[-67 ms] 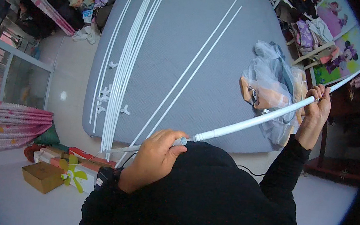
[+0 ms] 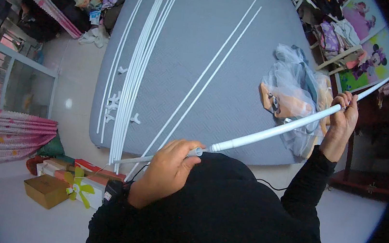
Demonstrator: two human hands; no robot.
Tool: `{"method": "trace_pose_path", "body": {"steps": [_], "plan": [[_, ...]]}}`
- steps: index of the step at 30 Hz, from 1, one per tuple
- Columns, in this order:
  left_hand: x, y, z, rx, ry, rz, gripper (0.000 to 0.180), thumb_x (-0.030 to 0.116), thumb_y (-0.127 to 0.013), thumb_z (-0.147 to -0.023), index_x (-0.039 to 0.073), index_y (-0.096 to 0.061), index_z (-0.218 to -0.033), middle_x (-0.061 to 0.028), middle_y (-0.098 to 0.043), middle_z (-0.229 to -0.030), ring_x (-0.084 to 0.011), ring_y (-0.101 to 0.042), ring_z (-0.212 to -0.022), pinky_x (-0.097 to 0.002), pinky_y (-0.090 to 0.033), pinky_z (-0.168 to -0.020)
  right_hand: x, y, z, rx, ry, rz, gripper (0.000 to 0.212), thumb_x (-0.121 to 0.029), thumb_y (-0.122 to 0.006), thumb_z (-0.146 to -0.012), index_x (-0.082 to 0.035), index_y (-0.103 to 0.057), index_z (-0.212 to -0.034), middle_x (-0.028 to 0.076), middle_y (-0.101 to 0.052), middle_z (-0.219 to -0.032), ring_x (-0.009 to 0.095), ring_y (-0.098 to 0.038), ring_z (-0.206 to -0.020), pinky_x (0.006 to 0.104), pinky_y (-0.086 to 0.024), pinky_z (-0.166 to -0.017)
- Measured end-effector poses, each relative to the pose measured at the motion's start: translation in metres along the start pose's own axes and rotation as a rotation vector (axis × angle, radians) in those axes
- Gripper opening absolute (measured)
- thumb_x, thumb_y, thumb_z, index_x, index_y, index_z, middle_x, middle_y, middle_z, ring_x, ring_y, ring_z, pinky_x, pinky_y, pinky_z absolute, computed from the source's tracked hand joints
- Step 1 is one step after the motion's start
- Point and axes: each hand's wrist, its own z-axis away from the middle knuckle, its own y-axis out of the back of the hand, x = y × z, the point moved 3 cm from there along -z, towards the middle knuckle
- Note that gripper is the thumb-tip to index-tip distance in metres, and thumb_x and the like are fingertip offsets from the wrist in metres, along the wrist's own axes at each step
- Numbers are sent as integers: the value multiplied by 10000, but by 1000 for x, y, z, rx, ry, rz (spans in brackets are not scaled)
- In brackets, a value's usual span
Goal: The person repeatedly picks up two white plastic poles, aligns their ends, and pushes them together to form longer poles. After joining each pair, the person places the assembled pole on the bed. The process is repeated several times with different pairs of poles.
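Note:
Fingers closed, my left hand (image 2: 165, 170) grips a pale grey tube (image 2: 132, 160) whose open round end shows beside the thumb. My right hand (image 2: 342, 115), also closed, is wrapped round a long white tube (image 2: 276, 130) that slants up to the right past it. The white tube's narrowed near end lies right by the grey tube's opening; I cannot tell whether the two touch. Long thin white poles (image 2: 138, 66) lie bundled on the left of the grey mattress (image 2: 184, 42), with small white branched connectors (image 2: 113, 101) beside them. Two more poles (image 2: 208, 77) lie apart from the bundle.
Sheer white netting with orange and grey fabric (image 2: 290, 94) is heaped at the mattress's right edge. Low on the left are a cardboard box (image 2: 46, 190) and green fan blades (image 2: 78, 186). A clothes-laden rack (image 2: 335, 41) and dark wooden furniture (image 2: 366, 184) stand right.
The white tube and my right hand have shifted very slightly to the right. My left hand and the grey tube look the same.

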Motion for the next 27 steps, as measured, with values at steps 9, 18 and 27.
{"method": "trace_pose_path", "body": {"steps": [9, 18, 27], "plan": [[-7, 4, -1, 46, 25, 74, 174, 80, -533, -908, 27, -596, -1061, -96, -544, -838, -195, -513, -710, -284, -410, -663, -6, 2, 2, -42, 9, -26, 347, -345, -398, -990, -25, -408, -856, 27, -339, -675, 128, -319, -532, 250, -303, -447], [-1, 7, -12, 153, -143, -169, 272, 22, -654, -783, 26, -660, -1055, -121, -628, -825, -247, -574, -730, -331, -442, -653, 18, -4, 20, 20, 73, 29, 384, -357, -271, -1015, -8, -404, -926, 41, -324, -695, 145, -312, -559, 266, -286, -444], [2, 12, -12, 180, -211, -283, 314, 21, -704, -724, 19, -671, -1037, -122, -635, -799, -268, -586, -695, -344, -445, -624, 22, -4, 24, -6, 94, -7, 391, -389, -300, -1004, -27, -388, -886, 37, -300, -684, 146, -296, -555, 262, -283, -443]]}}
